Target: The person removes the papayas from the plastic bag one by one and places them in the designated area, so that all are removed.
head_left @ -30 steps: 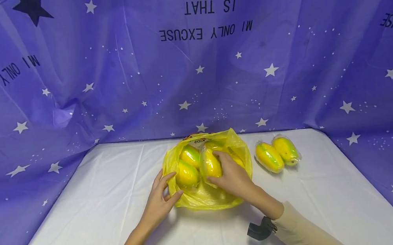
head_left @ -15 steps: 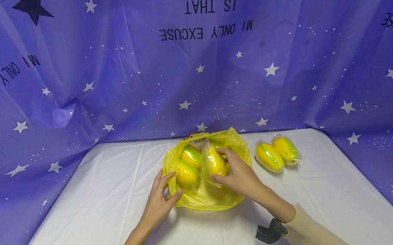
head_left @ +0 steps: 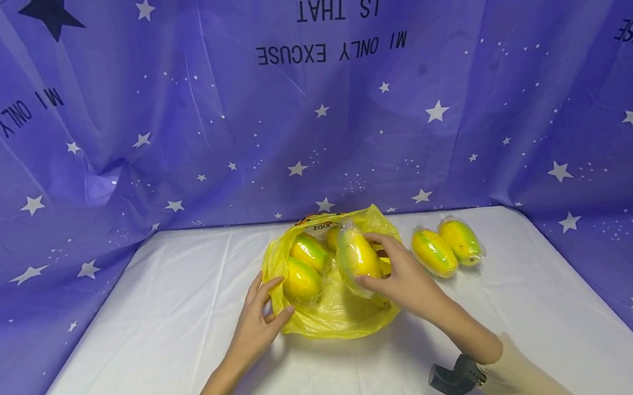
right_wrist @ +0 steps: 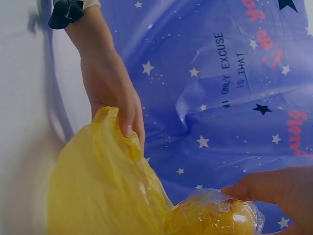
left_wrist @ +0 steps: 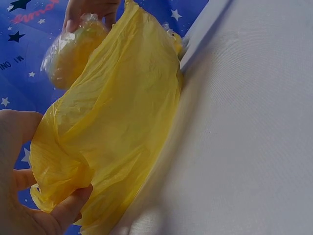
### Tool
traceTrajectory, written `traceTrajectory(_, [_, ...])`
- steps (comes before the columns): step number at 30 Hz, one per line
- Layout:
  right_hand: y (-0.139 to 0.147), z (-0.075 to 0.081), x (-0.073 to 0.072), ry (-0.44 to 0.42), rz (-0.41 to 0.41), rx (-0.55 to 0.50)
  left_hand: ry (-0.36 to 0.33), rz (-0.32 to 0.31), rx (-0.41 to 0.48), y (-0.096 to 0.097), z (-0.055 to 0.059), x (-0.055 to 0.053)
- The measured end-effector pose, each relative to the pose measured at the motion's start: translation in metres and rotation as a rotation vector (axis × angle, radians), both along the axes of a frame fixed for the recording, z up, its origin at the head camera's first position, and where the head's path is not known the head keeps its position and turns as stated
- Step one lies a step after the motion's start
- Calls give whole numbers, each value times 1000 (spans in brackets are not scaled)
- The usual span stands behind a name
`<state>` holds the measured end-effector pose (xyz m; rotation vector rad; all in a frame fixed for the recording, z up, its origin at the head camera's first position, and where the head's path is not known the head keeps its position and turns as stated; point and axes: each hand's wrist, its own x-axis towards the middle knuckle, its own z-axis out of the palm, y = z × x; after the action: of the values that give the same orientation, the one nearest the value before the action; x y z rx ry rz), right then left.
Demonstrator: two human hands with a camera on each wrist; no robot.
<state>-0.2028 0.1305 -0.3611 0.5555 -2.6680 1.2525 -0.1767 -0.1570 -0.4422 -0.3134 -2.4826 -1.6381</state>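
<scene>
White-covered desk [head_left: 131,349], star-printed purple backdrop [head_left: 251,118] behind, left hand [head_left: 256,321] gripping yellow bag [head_left: 337,324], right hand [head_left: 407,276] clamped on wrapped fruit [head_left: 361,253]

The right hand [head_left: 409,279] and the mango [head_left: 358,257] it grips have moved from the middle of the bag [head_left: 335,330] toward its right rim. More of the bag's inside shows left of that mango, and a rear mango [head_left: 333,239] peeks out at the bag's back. The strap [head_left: 453,379] sits farther from the bag.
</scene>
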Motion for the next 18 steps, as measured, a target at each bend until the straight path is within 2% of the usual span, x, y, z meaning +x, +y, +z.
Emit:
traceTrajectory(7, [12,7,3,-6,12,-50,-10,-4,13,0,0,0])
traceTrajectory(18, [39,16,6,-65,-5,-140,-12,5,6,0,-1,-1])
